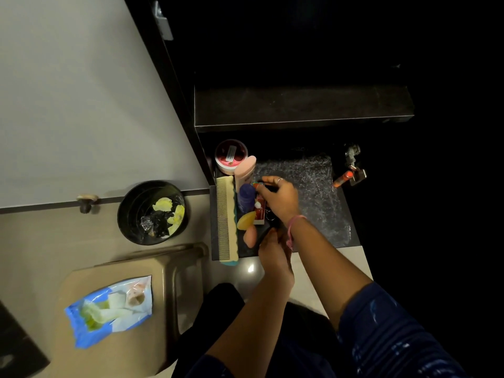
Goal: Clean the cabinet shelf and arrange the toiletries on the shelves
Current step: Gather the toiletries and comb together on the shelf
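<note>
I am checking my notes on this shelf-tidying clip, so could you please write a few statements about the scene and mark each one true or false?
1. The comb lies along the left edge of the lower shelf. True.
2. The round bin on the floor is empty. False: it holds yellow and dark scraps.
3. The right hand reaches over the toiletries beside the blue bottle. True.
4. The wipes packet sits on the shelf. False: it lies on the beige stool to the left.
5. The pink-lidded jar stands at the back left corner of the shelf. True.
6. The left hand holds the comb. False: it is near the shelf's front edge, apart from the comb.
</note>
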